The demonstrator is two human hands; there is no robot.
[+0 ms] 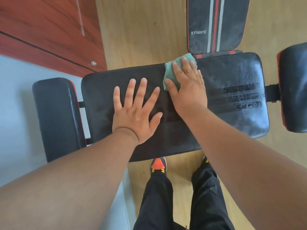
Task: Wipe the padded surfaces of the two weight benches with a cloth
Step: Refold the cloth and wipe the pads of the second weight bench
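The right hand (186, 87) covers most of the cloth (172, 70), leaving only its far and left edges exposed. The second bench (216, 25) is cut off by the top edge, and the right-side pad (294, 87) by the right edge. Both forearms conceal sections of the bench (232, 97) near edge.

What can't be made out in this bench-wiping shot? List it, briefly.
- Most of the green cloth in the head view: the right hand lies flat over it.
- The pad surface beneath the left hand: covered by the spread palm on the main pad.
- The far end of the striped bench: cut off by the top edge.
- The right-hand pad: cut off by the right edge.
- The bench frame: hidden under the pads.
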